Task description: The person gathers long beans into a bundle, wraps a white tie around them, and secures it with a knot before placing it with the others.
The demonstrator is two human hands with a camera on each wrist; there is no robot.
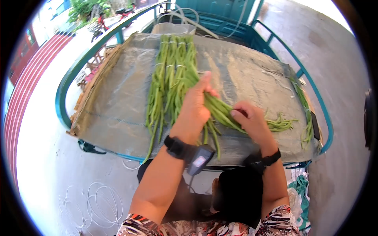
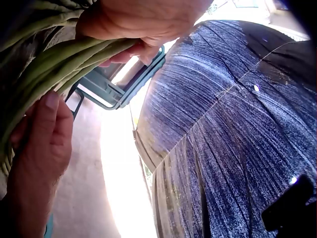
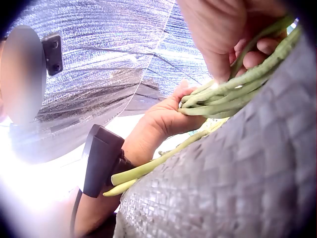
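My left hand (image 1: pixel 196 103) grips a bunch of long green beans (image 1: pixel 221 111), holding it aslant over the mat. Toward the bunch's lower right part, the fingers of my right hand (image 1: pixel 252 120) pinch beans. The left wrist view has the beans (image 2: pixel 74 59) running between the left hand (image 2: pixel 143 22) at the top and the right hand (image 2: pixel 47 134). In the right wrist view, thumb and fingers of the right hand (image 3: pixel 223 42) are curled on the beans (image 3: pixel 233 96). Bundles of long beans (image 1: pixel 171 74), bound with white ties, lie side by side beyond the left hand.
A grey woven mat (image 1: pixel 118 94) covers the cart bed, with teal rails (image 1: pixel 63 84) along its sides. Loose beans (image 1: pixel 281 124) lie right of my right hand, and more beans (image 1: pixel 301 98) lie by the right edge. A clear plastic container (image 1: pixel 173 28) stands behind the bundles.
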